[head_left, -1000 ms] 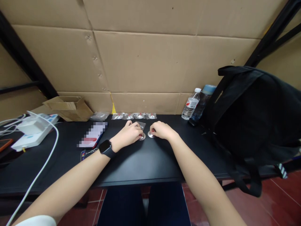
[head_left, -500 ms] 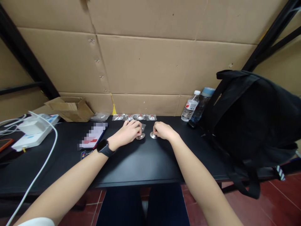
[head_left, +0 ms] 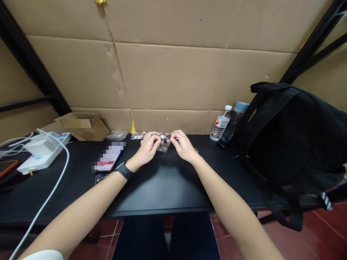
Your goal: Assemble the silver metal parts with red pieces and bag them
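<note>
Over the black tabletop [head_left: 162,187], a small clear plastic bag [head_left: 163,147] hangs between my two hands. My left hand [head_left: 148,146], a dark watch on its wrist, pinches the bag's left side with thumb and fingers. From the other side my right hand [head_left: 184,146] has its fingertips closed on the bag too. Whether something sits inside the bag is hard to make out. Behind my right hand, the edge of a shiny round metal disc [head_left: 196,150] peeks out. Clear packets with red marks, such as the leftmost packet [head_left: 137,135], line the back, partly covered by my hands.
To the left lie a phone [head_left: 110,157], a crumpled clear bag [head_left: 117,135], an open cardboard box [head_left: 84,126] and a white power strip [head_left: 45,153] with cables. A water bottle [head_left: 220,124], a blue-capped bottle [head_left: 238,112] and a black backpack [head_left: 292,141] stand right.
Both hands have left the metal discs on the table and moved up towards the back. They now meet at the clear plastic bag. The view has shifted slightly.
</note>
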Available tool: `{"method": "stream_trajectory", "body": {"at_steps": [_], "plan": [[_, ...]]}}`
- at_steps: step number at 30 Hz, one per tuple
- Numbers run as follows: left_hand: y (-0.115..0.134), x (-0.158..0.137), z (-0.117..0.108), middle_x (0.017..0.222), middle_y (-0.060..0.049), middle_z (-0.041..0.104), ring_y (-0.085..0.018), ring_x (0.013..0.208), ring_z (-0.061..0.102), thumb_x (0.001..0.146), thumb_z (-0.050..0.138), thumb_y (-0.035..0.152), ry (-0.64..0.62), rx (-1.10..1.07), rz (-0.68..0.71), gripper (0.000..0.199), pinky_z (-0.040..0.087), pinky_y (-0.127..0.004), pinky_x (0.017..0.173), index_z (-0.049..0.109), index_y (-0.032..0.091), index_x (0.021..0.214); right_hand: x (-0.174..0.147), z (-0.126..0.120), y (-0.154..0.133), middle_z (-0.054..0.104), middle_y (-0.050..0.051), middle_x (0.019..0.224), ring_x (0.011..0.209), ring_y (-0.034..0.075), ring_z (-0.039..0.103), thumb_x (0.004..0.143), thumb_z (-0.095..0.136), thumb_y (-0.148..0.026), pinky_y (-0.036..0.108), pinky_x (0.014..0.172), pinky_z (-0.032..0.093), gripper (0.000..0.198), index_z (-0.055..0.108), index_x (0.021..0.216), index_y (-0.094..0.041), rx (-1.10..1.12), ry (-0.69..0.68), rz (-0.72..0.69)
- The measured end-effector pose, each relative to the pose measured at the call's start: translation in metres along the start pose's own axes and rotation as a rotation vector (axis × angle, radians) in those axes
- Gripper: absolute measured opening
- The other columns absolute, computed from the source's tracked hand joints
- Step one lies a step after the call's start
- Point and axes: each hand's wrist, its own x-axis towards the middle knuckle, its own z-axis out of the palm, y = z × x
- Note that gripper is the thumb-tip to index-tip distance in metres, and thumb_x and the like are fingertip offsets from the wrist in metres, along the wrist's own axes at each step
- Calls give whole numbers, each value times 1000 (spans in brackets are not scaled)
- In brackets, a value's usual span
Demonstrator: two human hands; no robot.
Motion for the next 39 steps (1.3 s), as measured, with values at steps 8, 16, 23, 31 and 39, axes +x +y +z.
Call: {"method": "stream_trajectory", "body": {"at_steps": [8, 16, 23, 31, 39], "plan": [[7, -1, 7, 121, -8, 58, -22, 122, 52, 105, 44, 35, 39, -138, 14, 19, 40, -39, 106, 58, 23, 100, -4, 17, -12, 61, 9, 116, 100, 19, 64, 99, 52, -37, 30, 80, 56, 18, 56, 93, -21, 278, -38, 185], [8, -2, 3, 120, -6, 59, -23, 121, 53, 102, 50, 37, 36, -70, -23, 17, 40, -42, 105, 60, 24, 99, -7, 21, -9, 63, 2, 114, 77, 13, 73, 86, 70, -45, 27, 66, 62, 30, 54, 100, -25, 736, -75, 431], [14, -1, -2, 118, -5, 60, -23, 118, 54, 101, 51, 37, 44, -15, -3, 17, 39, -41, 102, 62, 24, 97, -5, 17, -15, 68, 4, 117, 77, 13, 73, 84, 75, -33, 29, 75, 63, 31, 66, 113, -27, 934, -79, 584], [11, 0, -9, 118, -7, 64, -26, 114, 54, 104, 42, 45, 54, 172, -44, 30, 35, -45, 100, 64, 25, 106, -2, 12, -15, 73, 7, 113, 78, 17, 76, 84, 76, -34, 32, 77, 62, 34, 67, 115, -24, 1037, -76, 690], [-25, 1, -12, 104, -8, 74, -31, 111, 57, 101, 41, 50, -270, 251, 3, 42, 33, -49, 99, 73, 24, 90, 0, -2, -11, 70, 5, 112, 80, 15, 74, 74, 86, -31, 30, 77, 61, 45, 65, 114, -25, 972, 28, 678]]}}
